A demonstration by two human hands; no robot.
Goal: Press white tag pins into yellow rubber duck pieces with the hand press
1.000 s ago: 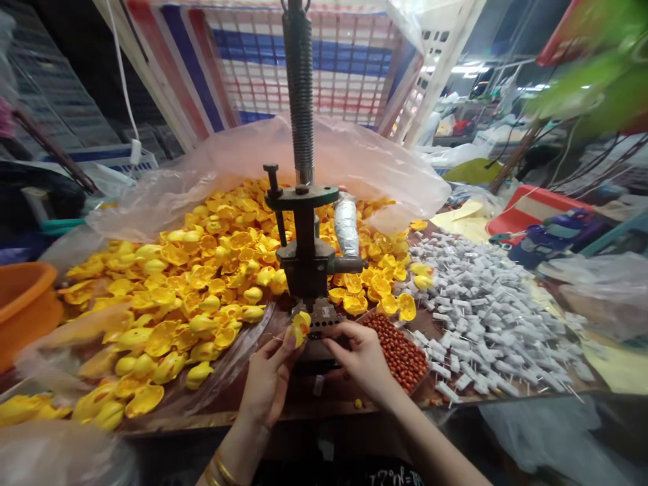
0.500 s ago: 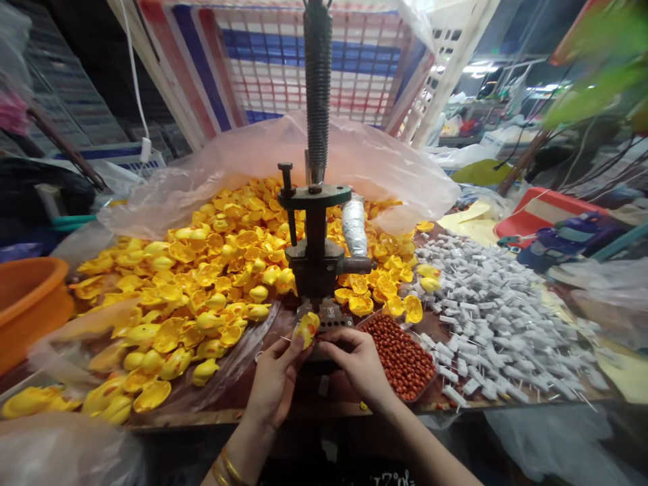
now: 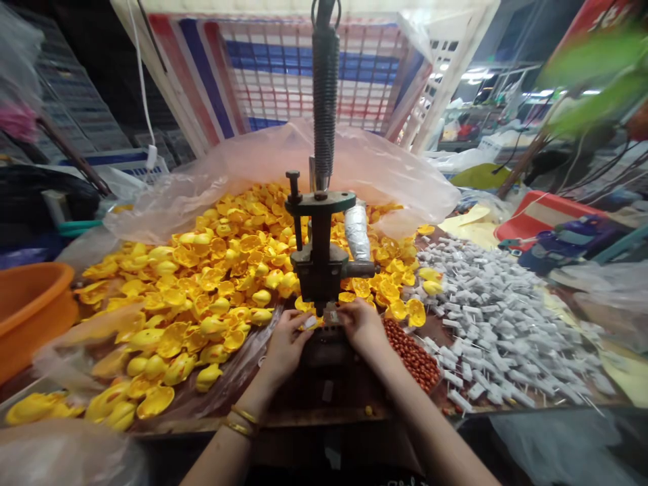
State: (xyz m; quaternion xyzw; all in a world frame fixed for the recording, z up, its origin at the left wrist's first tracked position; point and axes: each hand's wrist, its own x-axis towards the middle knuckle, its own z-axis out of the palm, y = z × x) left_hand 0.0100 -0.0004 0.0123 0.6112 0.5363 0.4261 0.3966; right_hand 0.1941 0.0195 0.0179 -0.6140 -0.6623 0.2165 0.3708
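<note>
At the foot of a dark hand press (image 3: 320, 270), my left hand (image 3: 284, 347) pinches a small grey-white plastic block (image 3: 309, 322). Bits of yellow plastic show beside that block, under the press head; whether they belong to a shell in the fingers is unclear. My right hand (image 3: 363, 329) is on the other side of the press base, thumb and fingers drawn together at its edge. What those fingers grip, if anything, is hidden. Close by the right wrist lie brown-red beads (image 3: 412, 354) in a clear tray, partly covered by the forearm.
Yellow duck-shaped shell halves (image 3: 202, 290) are heaped left of and behind the press. A pile of grey-white blocks with thin pins (image 3: 506, 324) spreads to the right. An orange tub (image 3: 38, 304) stands at far left, and a plastic sheet (image 3: 283, 148) rises behind.
Both hands have moved forward and up to the press base, the right one away from the left. The yellow shell held up in my left hand before no longer shows clearly; a grey-white block does.
</note>
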